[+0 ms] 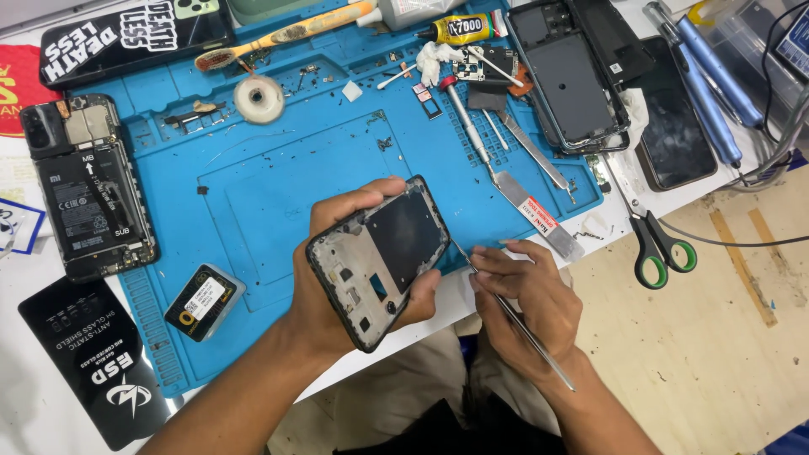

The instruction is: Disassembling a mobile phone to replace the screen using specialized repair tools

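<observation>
Your left hand (337, 286) grips a stripped black phone frame (379, 261), tilted, above the near edge of the blue mat (278, 177) on the surface. Just right, your right hand (527, 295) pinches thin metal tweezers (514, 320), tip touching the frame's right edge.

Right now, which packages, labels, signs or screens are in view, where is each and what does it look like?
Black flat package: bottom left, white print.
Black case: top left, white lettering.
Opened phone: left mat edge, black labelled battery.
Small black box: mat's lower left, white-and-yellow label.
Glue tube: top centre, yellow and black.
Dark phone screen: right, glossy, unlit.
Metal spatula: mat's right, white-and-red label.
</observation>
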